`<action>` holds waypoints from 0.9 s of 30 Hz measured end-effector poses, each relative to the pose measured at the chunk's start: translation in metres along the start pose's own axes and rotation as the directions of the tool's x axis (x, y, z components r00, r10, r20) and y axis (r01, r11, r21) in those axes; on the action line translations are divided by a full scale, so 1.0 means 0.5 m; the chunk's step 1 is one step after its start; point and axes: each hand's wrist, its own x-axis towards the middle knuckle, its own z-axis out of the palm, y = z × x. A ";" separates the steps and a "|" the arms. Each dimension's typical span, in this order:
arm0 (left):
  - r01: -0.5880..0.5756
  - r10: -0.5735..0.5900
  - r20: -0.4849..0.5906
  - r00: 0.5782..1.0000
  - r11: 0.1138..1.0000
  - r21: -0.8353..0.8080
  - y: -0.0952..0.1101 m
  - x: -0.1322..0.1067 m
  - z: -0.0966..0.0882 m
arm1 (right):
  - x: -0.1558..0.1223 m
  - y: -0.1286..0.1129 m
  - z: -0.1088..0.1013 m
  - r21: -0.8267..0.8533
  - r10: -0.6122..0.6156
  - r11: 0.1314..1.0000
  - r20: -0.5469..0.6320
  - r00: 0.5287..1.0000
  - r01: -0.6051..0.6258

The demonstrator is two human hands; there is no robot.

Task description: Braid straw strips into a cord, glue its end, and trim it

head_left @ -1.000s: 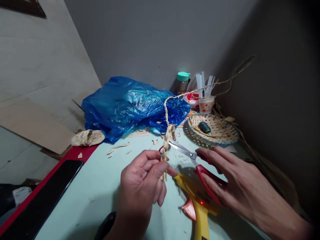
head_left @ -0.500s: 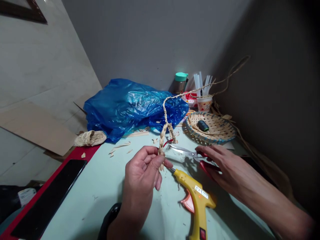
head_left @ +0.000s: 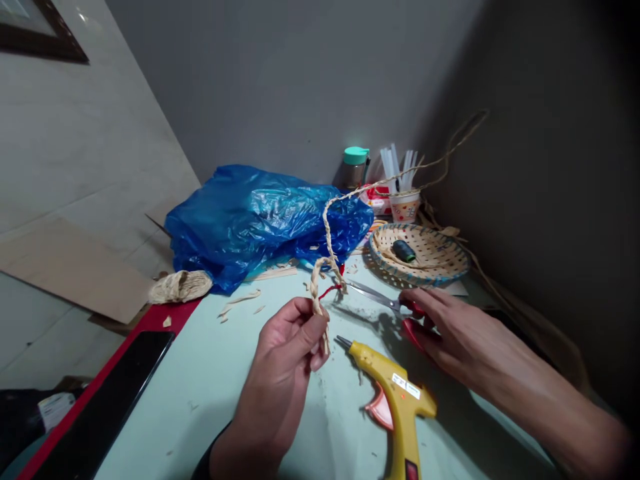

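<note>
Clutter first: a yellow glue gun point(head_left: 395, 393) lies between my hands, nozzle toward the left hand point(head_left: 293, 340). A blue plastic bag point(head_left: 260, 217) fills the back, a straw bundle point(head_left: 180, 285) lies left of it, and a woven basket point(head_left: 440, 267) sits at right. The left hand pinches the lower end of the braided straw rope point(head_left: 327, 233), which rises over the bag. The right hand point(head_left: 450, 330) grips the scissors point(head_left: 373, 297) by their red handles, blade tips just beside the braid. The surface is a pale green table point(head_left: 200, 380) strewn with straw scraps, in a corner of grey walls.
</note>
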 end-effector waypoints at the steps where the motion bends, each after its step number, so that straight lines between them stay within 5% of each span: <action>1: 0.005 -0.005 0.011 1.000 1.000 0.006 0.000 -0.001 0.001 | 0.001 0.008 0.007 -0.057 0.020 0.998 0.040 0.999 -0.018; 4: 0.010 -0.010 0.035 0.999 1.000 0.004 -0.001 -0.003 0.003 | 0.002 0.024 0.016 -0.184 0.051 0.983 0.135 0.989 -0.026; 9: 0.014 -0.017 0.064 0.998 0.999 0.037 -0.006 -0.004 0.009 | -0.011 0.029 0.017 -0.320 0.028 0.947 0.064 0.998 -0.006; 18: 0.016 -0.002 -0.058 0.998 0.972 0.233 -0.017 -0.020 0.023 | 0.006 0.018 0.007 -0.267 0.109 0.961 0.099 0.989 -0.079; 22: -0.045 0.075 -0.094 0.993 0.957 0.286 -0.022 -0.028 0.026 | 0.010 0.000 -0.029 0.051 0.052 0.997 0.048 0.997 -0.054; 27: -0.020 0.054 -0.130 0.990 0.968 0.252 -0.028 -0.033 0.031 | 0.008 -0.022 -0.070 0.445 0.054 0.895 -0.081 0.995 -0.012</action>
